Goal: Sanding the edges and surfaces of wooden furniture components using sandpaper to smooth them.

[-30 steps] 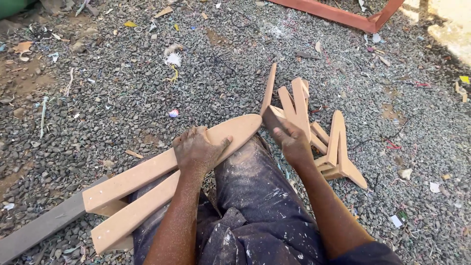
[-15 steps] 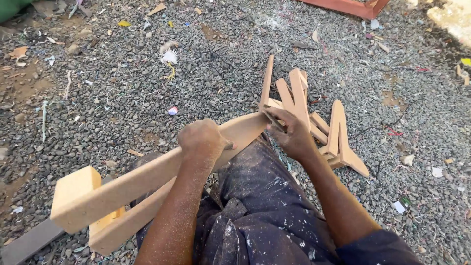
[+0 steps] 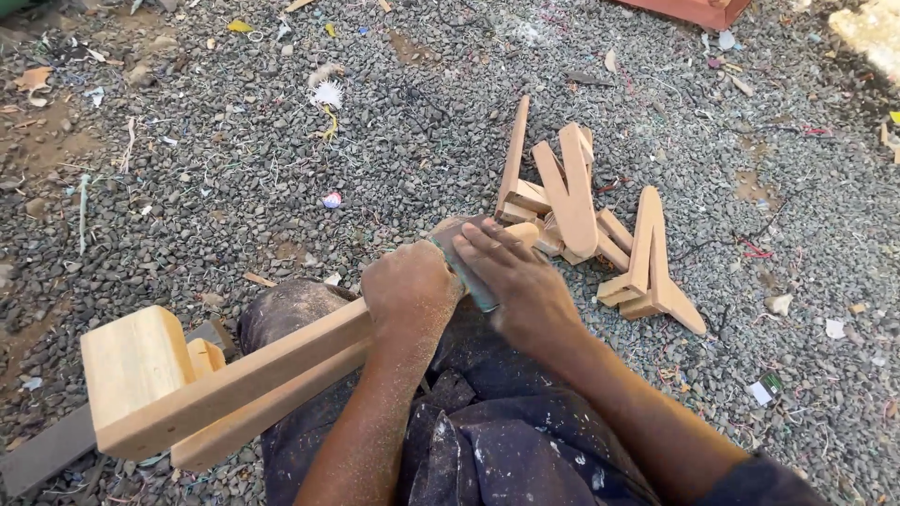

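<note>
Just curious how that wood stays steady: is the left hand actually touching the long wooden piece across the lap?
Touching. The head view shows the left hand wrapped over the long wooden piece, its fingers curled around the top edge with no gap.

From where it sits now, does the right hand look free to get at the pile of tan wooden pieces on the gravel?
Probably yes. The right hand presses a grey-green sanding sheet on the long tan wooden piece across the lap. The pile of tan wooden pieces lies just beyond its fingers, with only open gravel between.
</note>
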